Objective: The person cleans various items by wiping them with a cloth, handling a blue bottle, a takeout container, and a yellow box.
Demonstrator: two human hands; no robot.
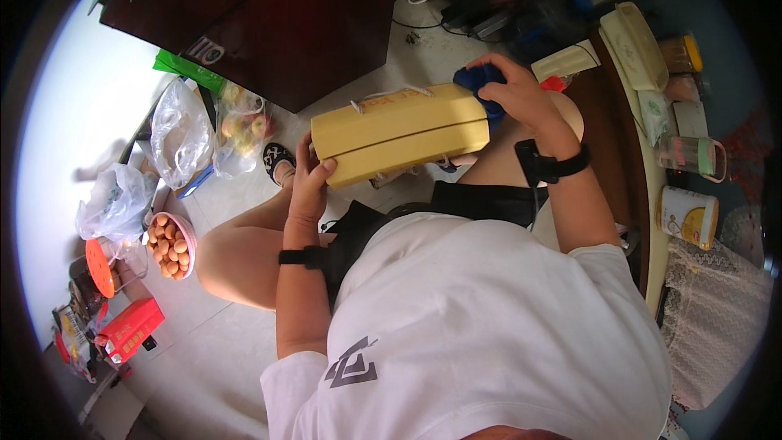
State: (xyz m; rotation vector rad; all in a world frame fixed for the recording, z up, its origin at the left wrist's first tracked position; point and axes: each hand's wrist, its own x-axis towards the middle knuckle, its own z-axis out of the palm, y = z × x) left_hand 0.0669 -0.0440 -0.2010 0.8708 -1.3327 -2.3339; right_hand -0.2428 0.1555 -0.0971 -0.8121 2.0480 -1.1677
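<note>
A yellow box (400,128) with cord handles and orange lettering is held up over my lap. A dark slit runs along its length on the side towards me. My left hand (310,180) grips its left end, thumb on the near face and fingers around the far side. At the right end, my right hand (510,95) pinches a dark blue cloth (479,80) between thumb and fingers. The cloth lies against the box's end corner. The box's underside is hidden.
A dark red cabinet (263,18) stands ahead. Plastic bags (182,131), a pink basket (190,235) of eggs (168,247) and a red box (131,327) are on the left. On the right, a table (650,195) bears a jar, a tin and a lace cloth (708,318).
</note>
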